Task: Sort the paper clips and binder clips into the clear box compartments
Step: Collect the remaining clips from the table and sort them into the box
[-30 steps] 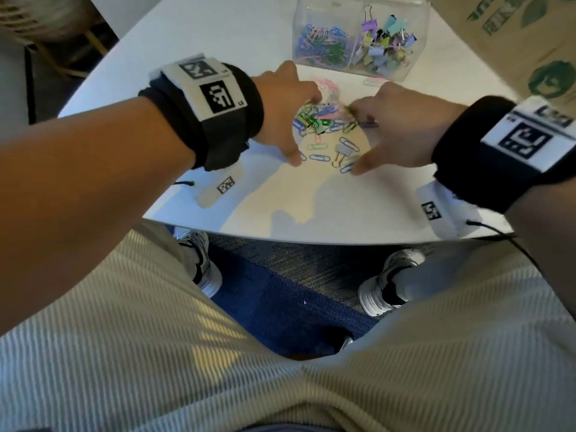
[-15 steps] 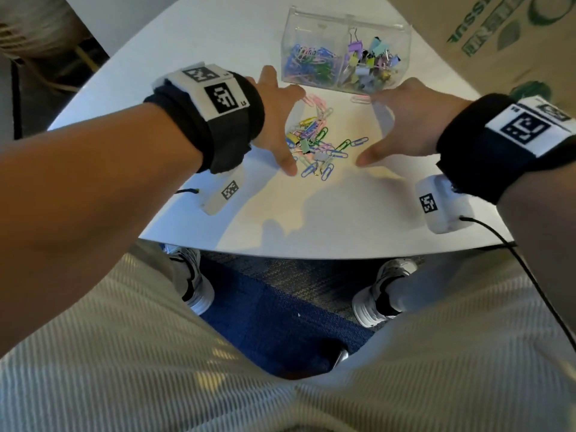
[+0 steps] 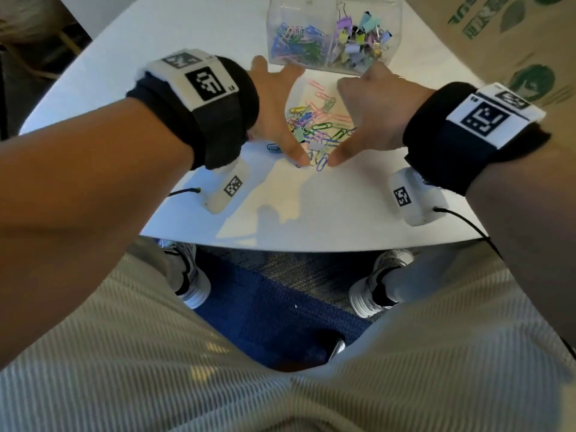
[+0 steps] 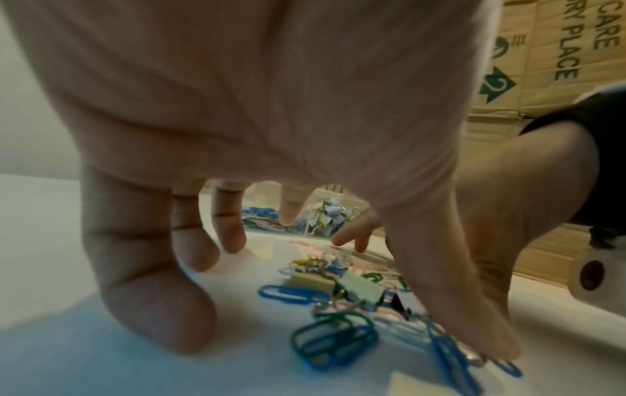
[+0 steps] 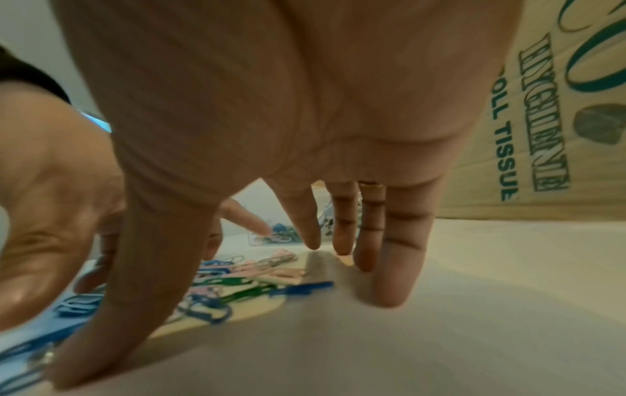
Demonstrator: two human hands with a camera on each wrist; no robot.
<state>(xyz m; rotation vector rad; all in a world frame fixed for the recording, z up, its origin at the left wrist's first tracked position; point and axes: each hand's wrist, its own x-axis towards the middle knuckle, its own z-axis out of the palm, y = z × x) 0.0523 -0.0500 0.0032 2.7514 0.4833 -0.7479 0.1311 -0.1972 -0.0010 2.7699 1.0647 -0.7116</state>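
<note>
A loose pile of coloured paper clips and small binder clips (image 3: 318, 126) lies on the white table (image 3: 311, 213). My left hand (image 3: 274, 113) flanks its left side and my right hand (image 3: 371, 116) its right. Both are spread with straight fingers, fingertips on the table, holding nothing. The two thumbs nearly meet at the pile's near edge. In the left wrist view, beige and mint binder clips (image 4: 338, 285) and blue paper clips (image 4: 291, 293) lie under the palm. Behind the pile stands the clear box (image 3: 392, 29), with paper clips (image 3: 296, 39) left and binder clips (image 3: 361, 35) right.
A large printed cardboard box (image 3: 514, 51) stands close on the right, behind my right wrist. One stray paper clip (image 3: 273, 148) lies just outside my left thumb. The table's rounded near edge (image 3: 311, 249) is close to my legs. A chair (image 3: 31, 26) is at far left.
One second ago both hands were bunched over the pile. They then spread apart, and now the thumbs have swung in toward each other at the pile's near edge, enclosing it.
</note>
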